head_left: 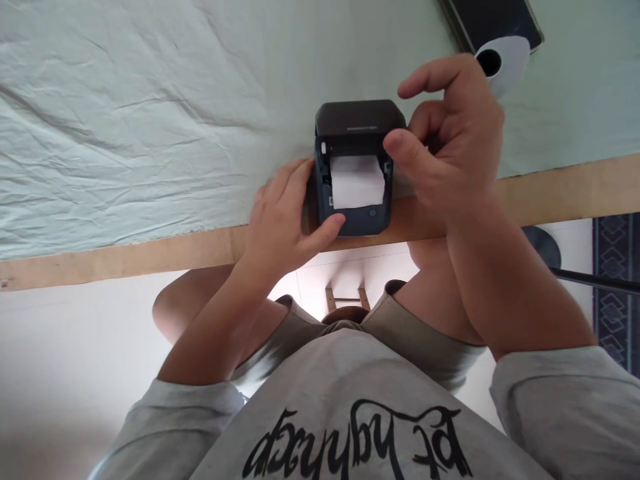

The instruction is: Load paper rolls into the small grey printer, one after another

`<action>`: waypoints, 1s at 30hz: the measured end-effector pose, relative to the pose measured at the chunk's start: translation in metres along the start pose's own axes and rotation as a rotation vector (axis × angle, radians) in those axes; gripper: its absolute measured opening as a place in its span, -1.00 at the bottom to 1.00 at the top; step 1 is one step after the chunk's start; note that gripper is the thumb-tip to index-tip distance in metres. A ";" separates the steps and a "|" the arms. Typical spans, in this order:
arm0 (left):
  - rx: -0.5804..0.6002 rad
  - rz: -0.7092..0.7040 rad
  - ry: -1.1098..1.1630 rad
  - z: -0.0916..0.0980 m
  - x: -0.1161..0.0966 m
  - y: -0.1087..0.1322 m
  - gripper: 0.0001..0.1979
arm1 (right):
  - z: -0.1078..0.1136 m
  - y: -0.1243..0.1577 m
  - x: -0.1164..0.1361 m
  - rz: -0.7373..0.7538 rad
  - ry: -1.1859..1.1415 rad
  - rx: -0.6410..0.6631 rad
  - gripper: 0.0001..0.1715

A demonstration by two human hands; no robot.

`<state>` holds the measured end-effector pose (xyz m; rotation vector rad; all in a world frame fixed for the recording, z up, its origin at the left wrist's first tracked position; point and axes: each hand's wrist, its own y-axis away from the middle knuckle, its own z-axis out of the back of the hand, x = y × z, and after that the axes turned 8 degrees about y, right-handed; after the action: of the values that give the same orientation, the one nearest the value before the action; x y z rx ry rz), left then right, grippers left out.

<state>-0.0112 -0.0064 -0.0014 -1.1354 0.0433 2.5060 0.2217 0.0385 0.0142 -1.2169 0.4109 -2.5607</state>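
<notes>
A small dark label printer [357, 220] stands at the table's near edge with its lid raised and a white paper roll [357, 181] showing inside. My left hand [283, 220] grips the printer's left side, thumb pressed on its front corner. My right hand [450, 143] hovers at the printer's right side with its fingers loosely curled and apart, thumb near the paper compartment, nothing held in it.
A wrinkled pale green cloth [150, 120] covers the table, with a bare wooden strip [560, 190] along the near edge. A black device with a white round part [500, 40] lies at the far right. Below the edge are my knees, a stool and a patterned rug.
</notes>
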 end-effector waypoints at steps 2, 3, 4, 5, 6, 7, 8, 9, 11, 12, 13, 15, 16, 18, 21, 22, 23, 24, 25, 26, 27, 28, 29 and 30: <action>0.007 0.004 0.001 0.000 0.000 0.000 -0.37 | -0.005 0.001 0.008 -0.048 -0.027 -0.023 -0.60; 0.008 0.004 -0.002 0.000 0.000 0.000 -0.37 | -0.007 0.001 0.012 -0.062 -0.030 -0.048 -0.67; 0.007 0.004 -0.008 0.000 0.000 0.000 -0.36 | -0.009 0.002 0.016 -0.064 -0.023 -0.086 -0.73; 0.003 -0.001 -0.013 0.000 0.001 0.000 -0.35 | -0.009 0.002 0.019 -0.052 -0.005 -0.126 -0.79; -0.003 -0.008 -0.019 -0.001 0.001 0.000 -0.34 | -0.009 0.001 0.021 -0.027 0.032 -0.142 -0.83; -0.006 -0.011 -0.023 -0.001 0.002 0.001 -0.34 | -0.009 -0.001 0.022 0.008 0.096 -0.117 -0.88; -0.008 -0.014 -0.025 -0.001 0.002 0.001 -0.34 | -0.008 -0.004 0.024 0.041 0.189 -0.060 -0.92; -0.009 -0.017 -0.026 -0.002 0.003 0.001 -0.33 | -0.006 -0.007 0.026 0.064 0.300 0.025 -0.94; -0.006 -0.018 -0.025 -0.002 0.003 0.001 -0.33 | -0.004 -0.016 0.032 0.068 0.517 0.216 -0.86; -0.001 -0.016 -0.022 -0.001 0.003 0.001 -0.33 | -0.003 -0.021 0.036 0.053 0.604 0.295 -0.80; 0.006 -0.015 -0.018 -0.001 0.003 0.001 -0.32 | -0.002 -0.025 0.041 0.031 0.674 0.361 -0.74; 0.021 -0.003 -0.008 -0.001 0.002 0.001 -0.30 | -0.002 -0.033 0.047 -0.008 0.772 0.484 -0.66; 0.026 0.002 -0.005 -0.001 0.002 0.001 -0.29 | -0.001 -0.036 0.047 -0.015 0.810 0.536 -0.63; 0.028 0.008 -0.005 0.000 0.002 0.001 -0.30 | 0.000 -0.041 0.043 0.002 0.842 0.602 -0.56; 0.022 0.009 -0.017 0.000 0.002 0.002 -0.31 | 0.002 -0.048 0.026 0.149 0.736 0.626 -0.59; 0.020 0.006 -0.020 0.000 0.002 0.002 -0.29 | 0.003 -0.050 0.021 0.202 0.681 0.626 -0.63; 0.019 0.000 -0.020 0.000 0.002 0.002 -0.28 | 0.004 -0.051 0.018 0.239 0.636 0.625 -0.65; 0.015 -0.008 -0.015 0.000 0.002 0.002 -0.29 | 0.005 -0.053 0.017 0.253 0.610 0.628 -0.67; 0.009 -0.016 -0.004 0.000 0.002 0.003 -0.30 | 0.007 -0.053 0.019 0.246 0.598 0.624 -0.68; 0.000 -0.023 0.014 0.000 0.002 0.003 -0.30 | 0.010 -0.054 0.022 0.234 0.583 0.616 -0.69; -0.010 -0.030 0.039 0.000 0.002 0.004 -0.29 | 0.012 -0.053 0.027 0.225 0.556 0.600 -0.70; -0.019 -0.035 0.063 0.001 0.002 0.004 -0.27 | 0.016 -0.051 0.030 0.219 0.510 0.580 -0.71; -0.028 -0.037 0.082 0.001 0.002 0.004 -0.25 | 0.019 -0.049 0.033 0.211 0.440 0.545 -0.69; -0.033 -0.038 0.092 0.001 0.001 0.005 -0.24 | 0.023 -0.046 0.033 0.195 0.340 0.498 -0.67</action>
<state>-0.0142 -0.0100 -0.0026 -1.2530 0.0056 2.4281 0.2143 0.0654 0.0682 -0.5438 -0.0487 -2.4832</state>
